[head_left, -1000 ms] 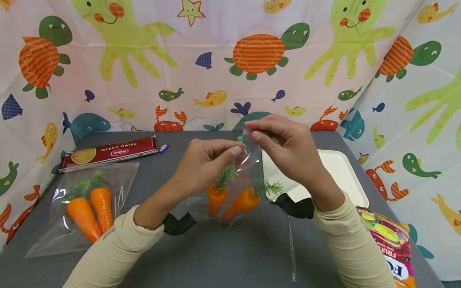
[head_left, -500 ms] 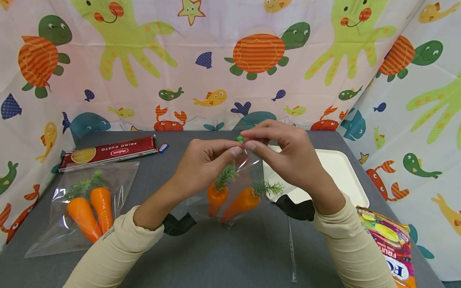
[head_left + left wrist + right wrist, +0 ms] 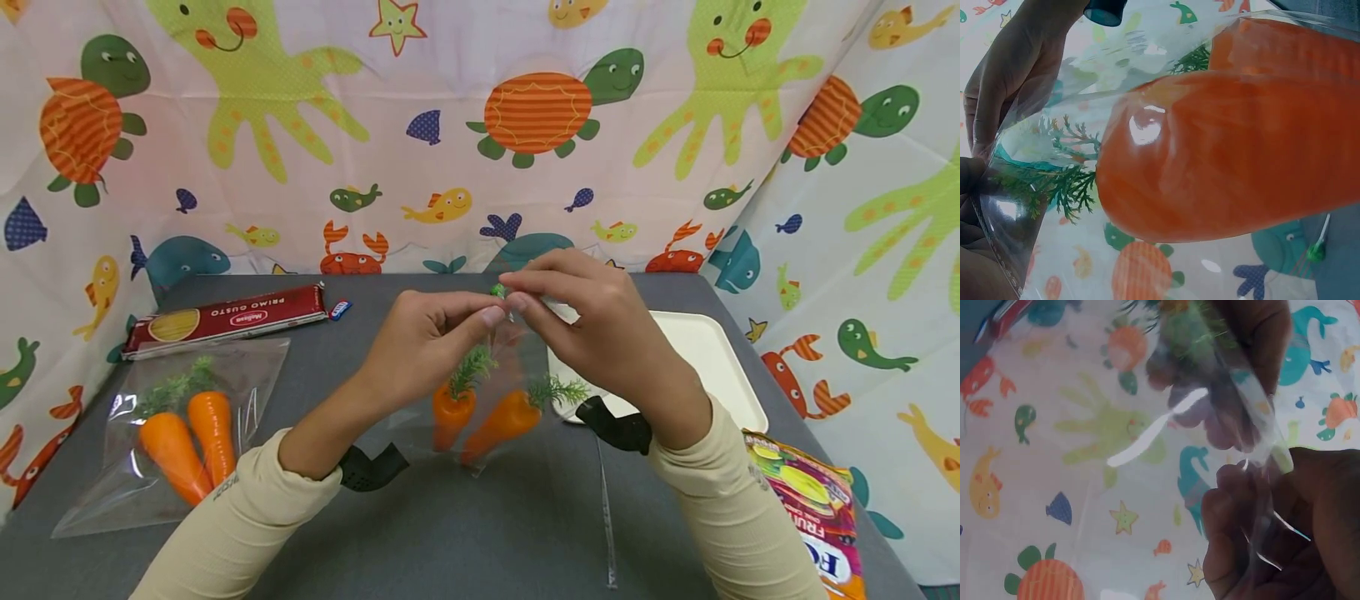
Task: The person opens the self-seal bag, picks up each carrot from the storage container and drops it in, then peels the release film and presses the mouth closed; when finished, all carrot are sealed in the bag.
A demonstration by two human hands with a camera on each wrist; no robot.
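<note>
Two hands meet above the middle of the grey table [image 3: 450, 533], both pinching the gathered top of a clear plastic bag [image 3: 517, 342] that hangs between them. The left hand [image 3: 431, 337] has thumb and forefinger curled tight on the bag's neck, and the right hand [image 3: 592, 321] pinches the same neck from the other side, fingertips touching those of the left; a small green twist tie [image 3: 498, 290] shows right at the pinch. Inside the bag, below the hands, hang two orange toy carrots [image 3: 480, 417] with green leafy tops, tilted and side by side; the left wrist view shows one carrot [image 3: 1229, 156] pressed against the clear film. Left of the held bag, a second clear bag with two carrots [image 3: 180, 433] lies flat on the table. Behind that second bag lies a red spaghetti packet [image 3: 225, 317], with a small wrapped sweet [image 3: 340, 309] just beside its end. Right of the held bag, partly behind the right hand, sits a white tray [image 3: 712, 358]. Near the tray's front corner lies a colourful snack packet [image 3: 813, 508] at the table's edge. A thin clear strip [image 3: 606, 517] lies on the table below the right wrist.
</note>
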